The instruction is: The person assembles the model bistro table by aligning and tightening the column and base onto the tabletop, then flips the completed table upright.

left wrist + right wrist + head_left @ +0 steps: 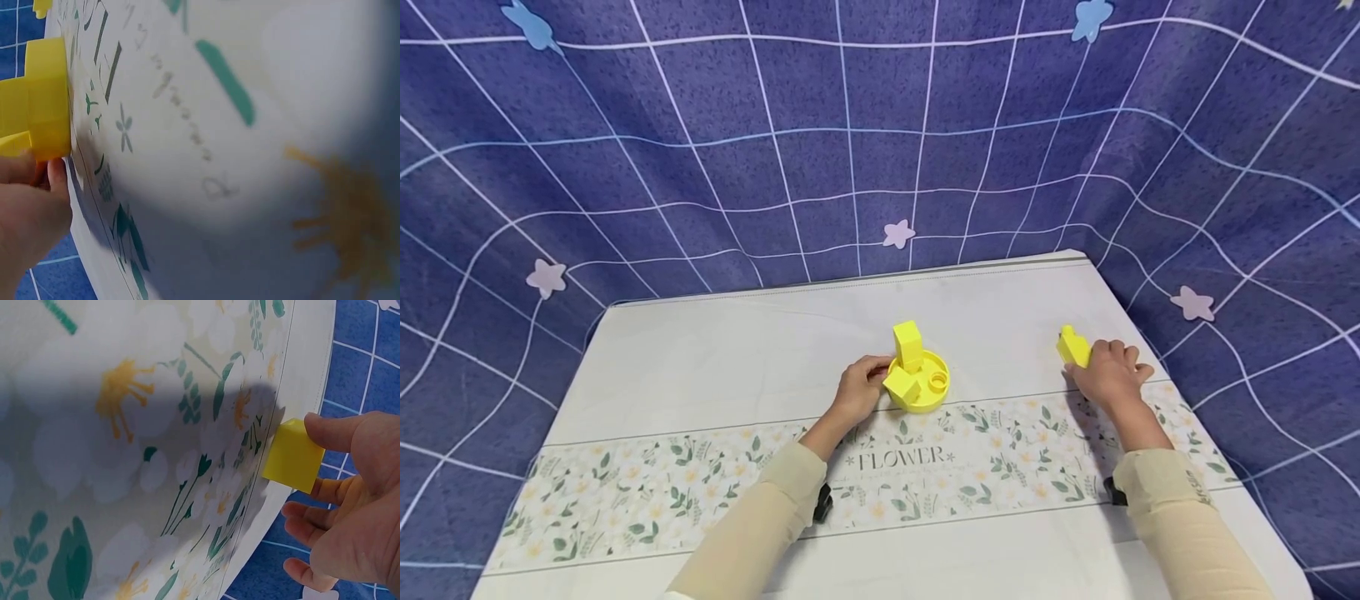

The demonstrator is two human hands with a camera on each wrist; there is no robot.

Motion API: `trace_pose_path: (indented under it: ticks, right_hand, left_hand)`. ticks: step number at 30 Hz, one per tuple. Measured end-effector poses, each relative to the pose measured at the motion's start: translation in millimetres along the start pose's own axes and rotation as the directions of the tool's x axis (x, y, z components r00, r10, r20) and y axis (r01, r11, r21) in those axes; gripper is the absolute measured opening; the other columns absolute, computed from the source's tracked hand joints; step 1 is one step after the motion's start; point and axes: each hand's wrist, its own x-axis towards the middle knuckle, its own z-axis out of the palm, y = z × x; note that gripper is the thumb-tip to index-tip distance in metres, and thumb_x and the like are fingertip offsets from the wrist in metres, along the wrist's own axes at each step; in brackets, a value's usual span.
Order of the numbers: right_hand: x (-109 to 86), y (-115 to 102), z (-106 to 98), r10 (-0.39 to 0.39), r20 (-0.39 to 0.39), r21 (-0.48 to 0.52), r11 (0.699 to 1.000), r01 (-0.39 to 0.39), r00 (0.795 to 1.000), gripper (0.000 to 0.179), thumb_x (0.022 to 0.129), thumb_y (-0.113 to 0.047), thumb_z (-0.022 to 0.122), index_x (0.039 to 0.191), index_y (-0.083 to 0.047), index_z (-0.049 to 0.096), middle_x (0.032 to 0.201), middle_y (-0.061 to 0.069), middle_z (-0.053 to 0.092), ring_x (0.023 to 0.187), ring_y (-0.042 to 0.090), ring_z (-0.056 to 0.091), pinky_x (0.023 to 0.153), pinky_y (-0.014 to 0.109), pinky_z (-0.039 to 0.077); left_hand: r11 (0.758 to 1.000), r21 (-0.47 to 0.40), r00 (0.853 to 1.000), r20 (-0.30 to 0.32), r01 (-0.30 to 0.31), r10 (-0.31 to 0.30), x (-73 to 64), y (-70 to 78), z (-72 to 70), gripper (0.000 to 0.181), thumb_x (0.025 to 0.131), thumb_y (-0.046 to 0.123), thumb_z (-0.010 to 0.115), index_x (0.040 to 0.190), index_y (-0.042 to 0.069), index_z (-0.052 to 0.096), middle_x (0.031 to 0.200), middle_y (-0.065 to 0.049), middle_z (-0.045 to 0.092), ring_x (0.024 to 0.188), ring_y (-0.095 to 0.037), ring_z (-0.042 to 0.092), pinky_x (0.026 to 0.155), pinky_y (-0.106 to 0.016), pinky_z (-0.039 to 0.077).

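A round yellow tray (pixel 934 400) stands near the middle of the table, with two yellow blocks upright on it, a taller one (pixel 907 340) at the back and another (pixel 901 387) in front. A small raised ring (pixel 937 382) shows on its right side. My left hand (pixel 859 390) holds the tray by its left edge; thumb and fingertips meet the yellow wall in the left wrist view. Off to the right, my right hand (pixel 1112 375) pinches a yellow block (pixel 291 456) between thumb and fingers. This block has a round peg on its far end in the head view.
A white tablecloth (pixel 737 358) with a printed flower band (pixel 700 483) covers the table. Behind and at both sides hangs a blue curtain (pixel 880 167) with a grid and stars. The right hand is near the table's right edge.
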Motion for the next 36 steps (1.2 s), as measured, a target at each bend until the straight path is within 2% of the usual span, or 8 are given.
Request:
trace_pose_path:
  ticks: [2,7,12,16,20,26,31,36]
  right_hand:
    - [-0.1,0,0,0.0,-0.003,0.002,1.0,0.0,1.0,0.058,0.08,-0.034,0.058,0.112,0.012,0.041,0.103,0.027,0.035,0.1,0.045,0.024,0.075,0.059,0.015]
    - [-0.6,0,-1,-0.003,0.0,0.001,1.0,0.003,1.0,0.059,0.08,-0.034,0.058,0.112,0.012,0.041,0.104,0.027,0.034,0.1,0.046,0.024,0.075,0.06,0.015]
    - [0.1,0,-1,-0.003,-0.001,-0.002,1.0,0.003,1.0,0.059,0.08,-0.034,0.058,0.112,0.012,0.041,0.104,0.027,0.034,0.1,0.046,0.024,0.075,0.06,0.015]
    - [0.9,0,0,-0.002,-0.001,-0.002,1.0,0.002,1.0,0.059,0.08,-0.035,0.058,0.112,0.012,0.041,0.104,0.027,0.035,0.1,0.045,0.025,0.076,0.06,0.015]
    - [0.8,1,0,-0.008,-0.009,-0.003,1.0,0.008,1.0,0.06,0.08,-0.035,0.059,0.111,0.013,0.042,0.105,0.027,0.035,0.1,0.045,0.024,0.077,0.06,0.014]
    - [-1.2,1,-1,-0.033,-0.049,0.007,0.999,0.033,0.998,0.055,0.078,-0.034,0.061,0.103,0.014,0.047,0.102,0.026,0.037,0.099,0.044,0.025,0.077,0.059,0.013]
    - [-3.2,2,0,-0.053,-0.083,0.037,0.998,0.056,0.995,0.05,0.077,-0.031,0.063,0.097,0.013,0.052,0.103,0.025,0.039,0.099,0.043,0.026,0.078,0.06,0.012]
    - [-3.4,0,1,-0.068,-0.13,0.081,0.994,0.079,0.989,0.044,0.077,-0.028,0.062,0.096,0.01,0.054,0.106,0.025,0.041,0.1,0.043,0.028,0.081,0.061,0.009]
  left_hand:
    - [0.999,-0.036,0.999,0.048,-0.005,0.007,-3.1,0.7,-1.2,0.034,0.089,0.008,0.05,0.122,0.012,0.051,0.111,0.003,0.052,0.102,-0.011,0.05,0.086,-0.026,0.042]
    - [0.987,-0.157,0.986,0.157,-0.039,0.063,-12.3,2.3,-1.0,0.068,0.075,0.003,0.066,0.134,0.011,0.033,0.121,-0.001,0.038,0.113,-0.014,0.042,0.095,-0.026,0.036]
    - [0.994,-0.051,0.986,0.127,-0.098,0.104,-17.5,5.4,8.6,0.093,0.06,0.028,0.081,0.136,0.015,0.027,0.123,0.0,0.031,0.114,-0.012,0.038,0.097,-0.027,0.032]
    - [0.993,0.057,0.994,0.048,-0.103,0.1,-18.2,7.8,15.6,0.094,0.058,0.039,0.08,0.134,0.012,0.03,0.121,0.001,0.033,0.11,-0.011,0.04,0.097,-0.03,0.033]
    - [0.991,0.097,0.995,0.008,-0.097,0.097,-17.0,7.7,18.1,0.091,0.059,0.039,0.079,0.132,0.01,0.033,0.118,0.002,0.036,0.108,-0.012,0.042,0.096,-0.031,0.034]
    - [0.99,0.026,0.99,0.035,-0.137,0.136,-11.7,1.6,14.8,0.09,0.058,0.036,0.08,0.131,0.011,0.036,0.12,0.001,0.037,0.11,-0.01,0.042,0.094,-0.026,0.036]
    - [0.993,-0.014,0.99,0.084,-0.113,0.114,-9.8,-1.3,10.9,0.09,0.059,0.034,0.08,0.133,0.013,0.035,0.121,0.003,0.038,0.111,-0.009,0.042,0.093,-0.026,0.037]
    - [0.995,-0.03,0.991,0.093,-0.097,0.1,-9.7,-0.6,9.4,0.089,0.058,0.033,0.081,0.133,0.014,0.035,0.119,0.005,0.038,0.111,-0.009,0.042,0.094,-0.026,0.037]
